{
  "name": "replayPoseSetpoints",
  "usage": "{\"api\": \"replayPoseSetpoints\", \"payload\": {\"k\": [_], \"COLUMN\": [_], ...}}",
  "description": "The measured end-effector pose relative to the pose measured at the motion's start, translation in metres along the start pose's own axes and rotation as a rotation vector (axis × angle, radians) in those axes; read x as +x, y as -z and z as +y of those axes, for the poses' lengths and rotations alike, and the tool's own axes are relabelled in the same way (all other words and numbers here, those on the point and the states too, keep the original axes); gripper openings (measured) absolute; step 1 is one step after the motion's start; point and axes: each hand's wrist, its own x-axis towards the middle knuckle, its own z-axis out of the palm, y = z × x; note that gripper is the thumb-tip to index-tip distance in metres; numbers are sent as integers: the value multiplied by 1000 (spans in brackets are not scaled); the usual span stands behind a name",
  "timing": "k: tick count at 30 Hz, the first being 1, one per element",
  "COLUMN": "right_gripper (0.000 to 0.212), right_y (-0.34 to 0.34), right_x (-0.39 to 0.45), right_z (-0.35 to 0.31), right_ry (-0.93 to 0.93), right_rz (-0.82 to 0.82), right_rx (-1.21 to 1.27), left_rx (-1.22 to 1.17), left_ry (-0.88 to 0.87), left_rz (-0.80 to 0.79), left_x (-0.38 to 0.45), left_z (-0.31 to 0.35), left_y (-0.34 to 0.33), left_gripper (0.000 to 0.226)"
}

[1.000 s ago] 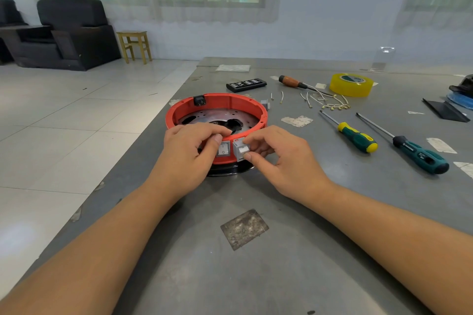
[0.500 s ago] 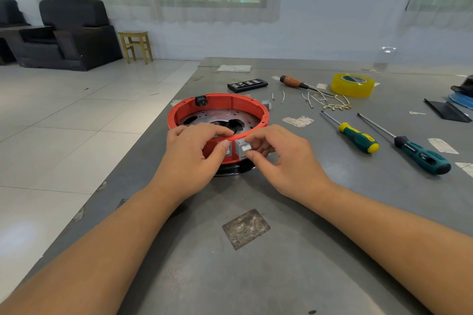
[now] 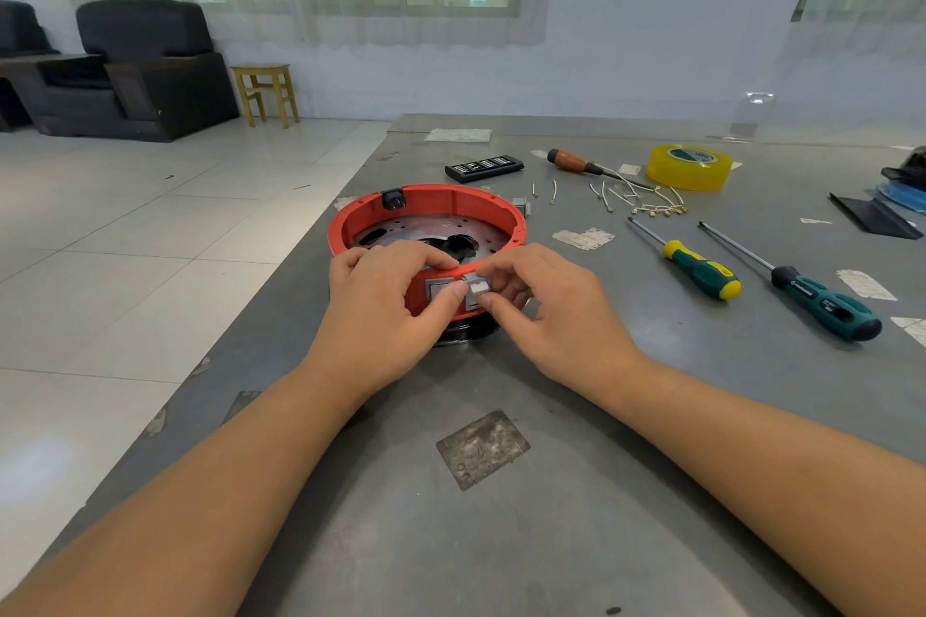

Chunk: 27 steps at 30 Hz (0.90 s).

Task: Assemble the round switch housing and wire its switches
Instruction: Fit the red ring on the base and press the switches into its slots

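A round red switch housing (image 3: pixel 451 203) with a perforated metal plate inside stands on the grey table (image 3: pixel 551 541). A black socket (image 3: pixel 393 199) sits in its far wall. My left hand (image 3: pixel 381 311) grips the near rim, thumb beside a grey switch (image 3: pixel 437 288) seated in the wall. My right hand (image 3: pixel 546 311) pinches a second grey rocker switch (image 3: pixel 476 288) at the near wall, just right of the first. Short wires with terminals (image 3: pixel 646 203) lie behind on the right.
Two green-handled screwdrivers (image 3: pixel 701 268) (image 3: pixel 822 303) lie to the right. A wooden-handled screwdriver (image 3: pixel 573 163), yellow tape roll (image 3: pixel 689 165) and black bit case (image 3: pixel 483 167) lie at the back. The table's left edge runs close to the housing; armchairs and a stool stand beyond.
My left thumb has slid right along the near wall, partly covering the seated switch. My right hand keeps the second switch at the wall with little movement.
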Motion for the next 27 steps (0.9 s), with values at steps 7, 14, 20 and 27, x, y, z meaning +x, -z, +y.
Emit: {"api": "replayPoseSetpoints", "payload": {"k": [7,14,20,27], "right_gripper": [41,53,46,37], "right_y": [2,7,9,12], "right_x": [1,7,9,6], "right_z": [7,19,19,11], "right_ry": [-52,-58,10,9], "right_rz": [-2,-150,-141,-120], "right_rx": [-123,-199,-251,-208], "left_rx": [35,52,65,-42], "left_ry": [12,21,32,50], "left_rz": [18,-3,-20,-154], "left_x": [1,2,1,2], "left_z": [3,6,10,-2], "left_y": [-3,1,2,10], "left_gripper": [34,26,22,30]}}
